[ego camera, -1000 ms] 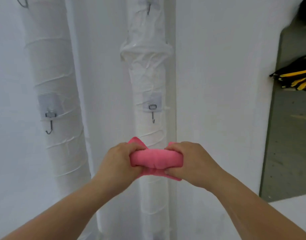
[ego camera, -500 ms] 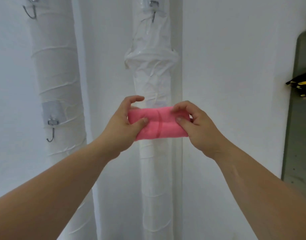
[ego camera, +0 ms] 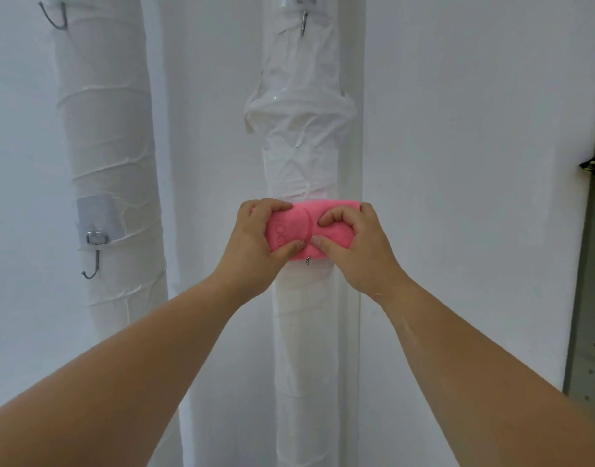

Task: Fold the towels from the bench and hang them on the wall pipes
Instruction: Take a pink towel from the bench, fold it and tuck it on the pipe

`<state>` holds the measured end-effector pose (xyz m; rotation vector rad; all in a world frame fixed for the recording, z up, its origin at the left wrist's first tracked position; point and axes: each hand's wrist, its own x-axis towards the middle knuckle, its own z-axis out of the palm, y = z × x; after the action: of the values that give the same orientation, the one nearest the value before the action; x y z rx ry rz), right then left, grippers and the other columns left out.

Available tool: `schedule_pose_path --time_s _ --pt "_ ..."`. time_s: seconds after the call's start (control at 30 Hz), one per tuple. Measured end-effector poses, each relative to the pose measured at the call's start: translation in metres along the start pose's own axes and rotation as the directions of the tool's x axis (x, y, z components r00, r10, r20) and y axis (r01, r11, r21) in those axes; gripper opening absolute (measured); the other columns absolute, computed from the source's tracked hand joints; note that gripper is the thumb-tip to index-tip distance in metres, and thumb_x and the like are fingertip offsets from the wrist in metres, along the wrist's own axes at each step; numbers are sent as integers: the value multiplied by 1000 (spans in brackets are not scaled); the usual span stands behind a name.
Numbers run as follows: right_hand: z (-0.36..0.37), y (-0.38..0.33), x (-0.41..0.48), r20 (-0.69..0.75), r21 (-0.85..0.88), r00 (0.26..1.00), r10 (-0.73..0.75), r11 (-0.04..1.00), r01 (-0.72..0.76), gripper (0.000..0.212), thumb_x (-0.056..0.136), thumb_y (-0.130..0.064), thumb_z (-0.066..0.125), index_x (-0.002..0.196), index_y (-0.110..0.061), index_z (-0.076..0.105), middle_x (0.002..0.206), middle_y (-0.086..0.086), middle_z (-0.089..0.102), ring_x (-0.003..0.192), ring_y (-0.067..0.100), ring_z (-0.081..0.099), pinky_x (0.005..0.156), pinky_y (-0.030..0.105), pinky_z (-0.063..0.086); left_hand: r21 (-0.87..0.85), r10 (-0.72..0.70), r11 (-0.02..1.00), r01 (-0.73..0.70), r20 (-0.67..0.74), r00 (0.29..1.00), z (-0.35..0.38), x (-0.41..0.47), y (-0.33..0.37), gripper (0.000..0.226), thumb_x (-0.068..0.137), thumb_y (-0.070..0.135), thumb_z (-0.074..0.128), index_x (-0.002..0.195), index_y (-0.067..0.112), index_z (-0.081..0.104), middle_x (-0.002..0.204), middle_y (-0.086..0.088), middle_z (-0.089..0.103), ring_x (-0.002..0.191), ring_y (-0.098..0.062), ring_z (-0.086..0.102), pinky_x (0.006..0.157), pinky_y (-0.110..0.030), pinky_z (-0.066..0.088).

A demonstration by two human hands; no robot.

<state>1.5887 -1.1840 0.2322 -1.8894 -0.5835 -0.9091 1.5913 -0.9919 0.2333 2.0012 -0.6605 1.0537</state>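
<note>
A folded pink towel (ego camera: 301,224) is pressed flat against the right white-wrapped pipe (ego camera: 299,146) at chest height. My left hand (ego camera: 255,244) grips its left end and my right hand (ego camera: 353,244) grips its right end, thumbs meeting at the lower middle. The tip of a metal hook (ego camera: 308,261) pokes out just under the towel's bottom edge; the rest of that hook is hidden behind the towel. The left wrapped pipe (ego camera: 110,163) stands apart from my hands.
An empty metal hook (ego camera: 94,251) on a grey pad sits on the left pipe. Two more hooks (ego camera: 55,18) hang near the top of both pipes. A white wall fills the right, with a grey doorway edge (ego camera: 592,298) beyond.
Both hands carried the pink towel up from below the hook and forward onto the right pipe, covering its middle hook. My thumbs have moved together at the towel's lower edge.
</note>
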Motion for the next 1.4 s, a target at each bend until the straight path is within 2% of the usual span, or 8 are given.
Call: schedule_pose_path --time_s 0.33,0.47,0.6,0.7,0.8,0.93,1.1,1.4 --pt "4 7 -4 5 -34 999 50 998 -50 30 76 -22 87 85 -36 62 111 -10 52 99 -9 52 84 3 38 -28 -92 995 94 49 994 6 -1 -14 48 76 22 86 107 27 50 112 0 53 94 -3 53 75 -18 42" --pt "5 7 -14 19 -114 998 65 992 -63 18 86 -35 76 82 -32 58 104 -9 49 92 -2 54 82 16 43 -30 -78 996 80 74 994 9 -13 -16 43 82 24 82 112 27 51 119 -1 51 103 -12 55 93 -37 50" --pt "16 4 -17 -112 -428 993 -49 904 -3 28 94 -46 58 85 -21 48 110 0 47 98 22 51 87 40 49 489 47 872 -22 -39 998 8 -21 -16 63 89 57 52 145 30 44 154 -6 34 131 -29 44 112 -50 34" --pt "23 7 -18 -201 -515 963 -179 856 51 40 93 -47 60 114 -15 50 143 13 42 128 31 46 106 47 44 645 214 751 -143 -32 976 13 -25 -11 67 98 42 44 159 38 16 169 -5 13 153 -34 16 122 -61 7" --pt "26 16 -16 -95 -592 953 -289 785 179 58 102 -43 47 153 -22 30 166 9 20 155 30 16 124 50 21 714 390 621 -325 78 918 21 -25 -17 69 99 17 47 161 27 19 169 0 16 157 -28 9 121 -63 -3" --pt "30 29 -12 11 -719 941 -339 651 243 59 108 -42 26 162 -19 16 171 -1 7 157 26 -4 126 54 6 630 358 701 -333 92 929 26 -19 -29 61 101 23 33 160 13 22 168 -3 18 156 -21 12 124 -58 1" --pt "31 46 0 18 -651 927 -374 700 295 63 107 -47 18 162 -17 15 170 0 9 158 25 -3 125 56 7 567 397 736 -370 81 914 38 -10 -44 65 105 41 24 160 13 5 169 -4 3 157 -21 1 125 -56 0" --pt "43 65 10 -85 -478 872 -483 787 389 62 106 -43 24 158 -9 22 167 12 21 157 32 9 122 60 18 441 575 759 -479 -108 811 62 4 -72 61 106 43 22 154 5 25 161 -16 28 153 -35 22 119 -67 17"
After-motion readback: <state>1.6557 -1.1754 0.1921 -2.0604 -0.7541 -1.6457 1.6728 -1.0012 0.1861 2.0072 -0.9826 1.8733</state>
